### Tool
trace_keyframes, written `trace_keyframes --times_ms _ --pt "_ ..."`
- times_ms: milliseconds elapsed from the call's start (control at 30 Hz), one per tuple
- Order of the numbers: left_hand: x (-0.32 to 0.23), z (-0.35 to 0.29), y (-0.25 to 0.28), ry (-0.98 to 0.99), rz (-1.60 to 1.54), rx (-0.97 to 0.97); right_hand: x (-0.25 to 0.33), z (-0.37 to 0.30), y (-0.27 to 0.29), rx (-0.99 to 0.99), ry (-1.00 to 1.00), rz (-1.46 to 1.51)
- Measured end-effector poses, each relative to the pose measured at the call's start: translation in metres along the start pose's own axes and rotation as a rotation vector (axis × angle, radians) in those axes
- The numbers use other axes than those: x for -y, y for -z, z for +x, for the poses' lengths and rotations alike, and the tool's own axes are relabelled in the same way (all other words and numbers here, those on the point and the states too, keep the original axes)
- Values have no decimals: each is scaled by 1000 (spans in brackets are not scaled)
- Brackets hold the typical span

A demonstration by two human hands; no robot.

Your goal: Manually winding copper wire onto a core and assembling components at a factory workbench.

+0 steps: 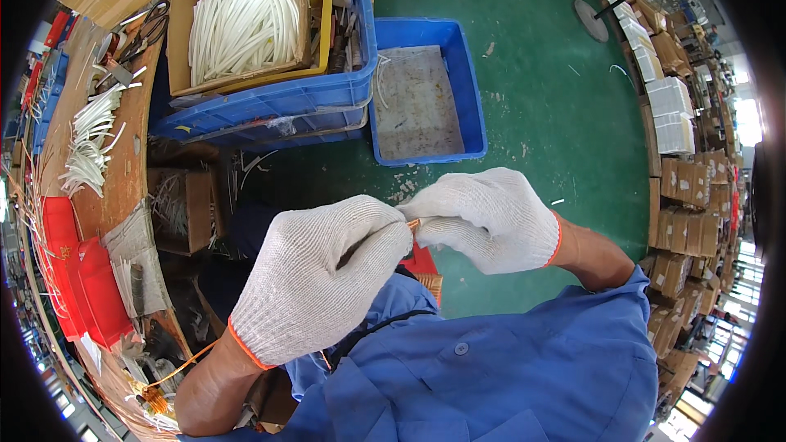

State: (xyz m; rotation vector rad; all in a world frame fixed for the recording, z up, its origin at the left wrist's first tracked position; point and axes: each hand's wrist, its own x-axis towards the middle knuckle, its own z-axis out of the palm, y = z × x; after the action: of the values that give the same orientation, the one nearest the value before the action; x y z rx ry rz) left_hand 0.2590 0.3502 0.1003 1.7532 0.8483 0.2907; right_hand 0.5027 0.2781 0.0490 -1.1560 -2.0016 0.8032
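Pinching: our left hand clamps a copper-coloured strip, frame centre; our right hand bunches fingertips beside it, grip hidden, we cannot tell.
Slip risk: thick knit gloves could dull our feel, dropping it.
Tubing: smooth white curves, upper left.
Bin: blue plastic, upper centre.

A blue tub stands on a green floor. Just left of the tub, stacked blue crates bear a cardboard box heaped with white tubes. Farther left runs a wooden bench with a red container. Well right of the tub are cardboard cartons, white packages and a round stand base.
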Motion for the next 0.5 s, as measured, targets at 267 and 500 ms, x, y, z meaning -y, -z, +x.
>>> trace_keyframes --times_ms 267,500 --pt "9 1 -7 -82 87 -23 0 2 6 79 96 -354" --pt "5 1 -8 85 60 47 -5 6 11 139 56 -235"
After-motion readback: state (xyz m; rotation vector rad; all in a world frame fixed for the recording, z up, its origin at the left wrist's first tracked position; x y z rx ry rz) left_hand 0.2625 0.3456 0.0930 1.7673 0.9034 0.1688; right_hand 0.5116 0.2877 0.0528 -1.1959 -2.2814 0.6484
